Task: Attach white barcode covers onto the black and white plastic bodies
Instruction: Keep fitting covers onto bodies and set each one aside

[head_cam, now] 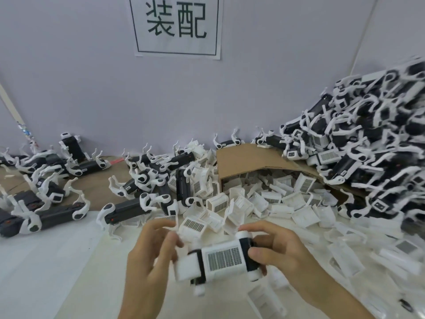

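Note:
I hold one black and white plastic body (pixel 200 268) low in the middle of the view, lying crosswise. A white barcode cover (pixel 224 259) sits on its top with the barcode facing up. My left hand (pixel 147 261) grips the body's left end, thumb on the front. My right hand (pixel 273 249) grips the right end, thumb against the cover's right edge. Loose white barcode covers (pixel 264 201) lie heaped just beyond my hands. Black and white bodies (pixel 358 143) are piled high at the right.
A cardboard flap (pixel 250 157) arches over the loose covers at centre right. More bodies (pixel 57 212) lie scattered at the left on the white table (pixel 46 268). A grey wall with a paper sign (pixel 176 26) closes the back.

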The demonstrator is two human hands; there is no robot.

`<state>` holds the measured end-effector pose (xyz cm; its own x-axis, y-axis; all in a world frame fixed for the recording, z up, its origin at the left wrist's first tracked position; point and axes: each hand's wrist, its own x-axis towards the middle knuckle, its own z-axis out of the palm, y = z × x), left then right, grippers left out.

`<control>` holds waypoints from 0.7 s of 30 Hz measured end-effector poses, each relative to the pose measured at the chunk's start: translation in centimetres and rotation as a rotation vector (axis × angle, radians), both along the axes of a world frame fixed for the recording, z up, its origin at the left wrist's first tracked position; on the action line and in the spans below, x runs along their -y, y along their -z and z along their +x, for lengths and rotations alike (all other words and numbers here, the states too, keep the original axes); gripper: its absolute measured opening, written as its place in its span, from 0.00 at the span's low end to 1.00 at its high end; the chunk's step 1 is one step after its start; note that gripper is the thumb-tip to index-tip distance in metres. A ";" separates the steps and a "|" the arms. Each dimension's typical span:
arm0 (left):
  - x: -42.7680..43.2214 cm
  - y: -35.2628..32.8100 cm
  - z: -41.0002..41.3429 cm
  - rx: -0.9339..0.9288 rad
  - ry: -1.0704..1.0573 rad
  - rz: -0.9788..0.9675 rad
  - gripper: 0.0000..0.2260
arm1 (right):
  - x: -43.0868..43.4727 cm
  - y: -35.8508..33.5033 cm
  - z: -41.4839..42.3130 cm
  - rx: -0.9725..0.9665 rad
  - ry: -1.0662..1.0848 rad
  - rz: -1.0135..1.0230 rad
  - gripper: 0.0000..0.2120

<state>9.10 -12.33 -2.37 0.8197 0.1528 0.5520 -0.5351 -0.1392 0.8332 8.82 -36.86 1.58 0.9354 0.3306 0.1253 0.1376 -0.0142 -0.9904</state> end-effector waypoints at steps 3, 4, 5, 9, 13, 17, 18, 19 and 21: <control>-1.0 0.3 0.8 0.042 -0.137 -0.014 0.08 | 0.8 -1.6 0.6 -0.100 -0.068 -0.130 0.19; -1.2 0.4 1.0 0.038 -0.171 -0.011 0.11 | 0.8 -2.5 1.4 -0.104 -0.046 -0.186 0.18; -1.3 0.6 1.1 0.023 -0.194 -0.008 0.13 | 1.0 -3.7 2.3 -0.101 -0.011 -0.205 0.16; -0.8 0.7 0.9 0.011 -0.213 0.018 0.09 | 4.3 -12.6 7.3 -0.026 0.300 0.215 0.13; -0.2 1.2 0.9 0.009 -0.191 0.118 0.13 | 10.0 -21.9 10.5 0.240 0.624 0.679 0.21; -0.2 0.6 1.1 0.025 -0.195 0.169 0.15 | 8.4 -18.7 11.4 0.338 0.791 0.258 0.16; -0.3 0.7 1.3 0.013 -0.203 0.184 0.16 | 7.0 -16.1 10.9 0.353 0.766 0.135 0.14; -0.4 0.9 1.5 -0.002 -0.213 0.203 0.17 | 5.7 -13.1 10.1 0.358 0.734 -0.001 0.13; -0.9 1.2 1.9 -0.040 -0.242 0.264 0.17 | 3.5 -7.0 8.4 0.324 0.640 -0.240 0.14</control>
<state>10.96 -11.44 -3.59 0.7989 0.2019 0.5665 -0.4279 -0.4712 0.7713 17.21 -40.32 8.56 0.8825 -0.2120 0.4197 0.3135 -0.3998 -0.8613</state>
